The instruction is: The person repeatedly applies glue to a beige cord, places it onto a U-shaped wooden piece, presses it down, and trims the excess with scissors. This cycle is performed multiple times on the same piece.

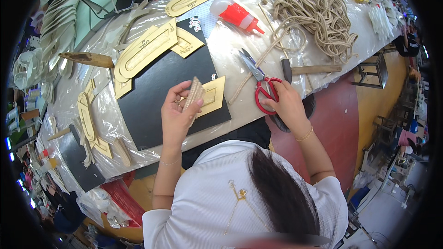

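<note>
Between the thumb and fingers of my left hand [174, 116] is a short folded piece of beige braided cord [194, 93], held above a black board [138, 122]. Just behind it, a yellow card template [214, 93] lies on the board. At the table's near edge, my right hand [290, 103] is closed round the red handles of a pair of scissors [260, 78]. Their blades point away from me and sit slightly apart. A loose end of beige rope [247, 82] runs close beside the blades.
A big tangled heap of rope [314, 14] lies at the far right. Nearby are a red glue bottle [235, 14] and a hammer [314, 69]. More yellow templates [147, 48] and a wooden-handled tool [87, 59] lie left. Clear plastic sheeting [104, 110] covers the table.
</note>
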`<state>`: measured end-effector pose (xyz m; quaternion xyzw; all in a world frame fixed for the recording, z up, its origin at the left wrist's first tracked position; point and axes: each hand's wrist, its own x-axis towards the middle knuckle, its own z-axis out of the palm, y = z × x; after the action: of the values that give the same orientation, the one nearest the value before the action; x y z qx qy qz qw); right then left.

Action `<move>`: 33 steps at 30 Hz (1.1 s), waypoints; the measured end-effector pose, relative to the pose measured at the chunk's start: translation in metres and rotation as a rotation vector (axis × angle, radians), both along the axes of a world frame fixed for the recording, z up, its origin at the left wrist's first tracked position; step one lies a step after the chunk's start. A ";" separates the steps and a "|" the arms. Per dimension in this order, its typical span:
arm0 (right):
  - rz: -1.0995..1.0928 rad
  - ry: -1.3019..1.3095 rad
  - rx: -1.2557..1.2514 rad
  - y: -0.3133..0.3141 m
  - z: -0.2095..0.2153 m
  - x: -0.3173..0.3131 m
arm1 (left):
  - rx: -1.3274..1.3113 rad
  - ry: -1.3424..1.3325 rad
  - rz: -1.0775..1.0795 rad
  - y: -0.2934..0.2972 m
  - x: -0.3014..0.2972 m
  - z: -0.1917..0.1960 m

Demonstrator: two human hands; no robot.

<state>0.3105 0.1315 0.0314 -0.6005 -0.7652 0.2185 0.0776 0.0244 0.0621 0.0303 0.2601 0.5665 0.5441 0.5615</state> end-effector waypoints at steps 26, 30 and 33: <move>0.125 1.540 -0.110 0.087 0.067 -0.122 | 0.056 -0.264 0.057 -0.007 -0.008 0.035; 0.021 1.501 -0.120 0.065 0.074 -0.134 | 0.087 -0.211 0.039 -0.009 -0.003 0.048; 0.095 1.565 -0.148 0.063 0.072 -0.138 | 0.109 -0.195 0.041 -0.012 -0.003 0.055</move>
<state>0.1730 0.1949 0.1035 -0.2425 -0.4963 0.6313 0.5443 0.0215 0.0503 0.0850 0.2246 0.4840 0.6084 0.5875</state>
